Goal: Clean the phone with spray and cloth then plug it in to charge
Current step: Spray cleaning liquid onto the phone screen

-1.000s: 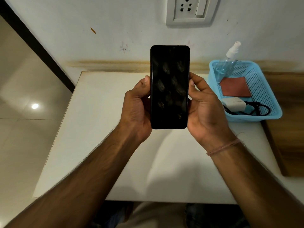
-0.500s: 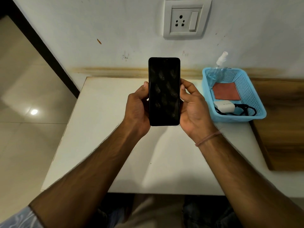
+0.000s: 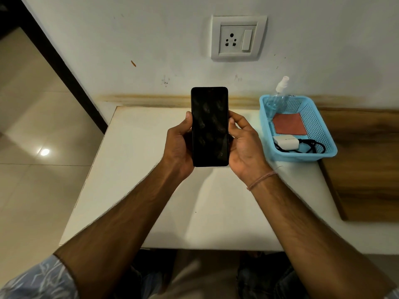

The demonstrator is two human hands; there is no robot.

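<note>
A black phone [image 3: 209, 126] with a smudged dark screen is held upright above the white table [image 3: 133, 180]. My left hand [image 3: 178, 147] grips its left edge and my right hand [image 3: 244, 145] grips its right edge, thumbs along the sides. To the right a blue basket [image 3: 319, 134] holds a clear spray bottle [image 3: 278, 93], a folded reddish cloth [image 3: 289, 124], a white charger [image 3: 286, 142] and a black cable [image 3: 313, 146]. A wall socket [image 3: 237, 38] with a switch sits above the phone.
A wooden surface [image 3: 362, 165] adjoins the table on the right. Tiled floor [image 3: 32, 147] lies to the left, past a dark door frame [image 3: 58, 61]. The wall stands right behind the table.
The phone and both hands have drawn farther from the camera and look smaller. The view has tilted up, so the socket shows lower on the wall. The grip is the same.
</note>
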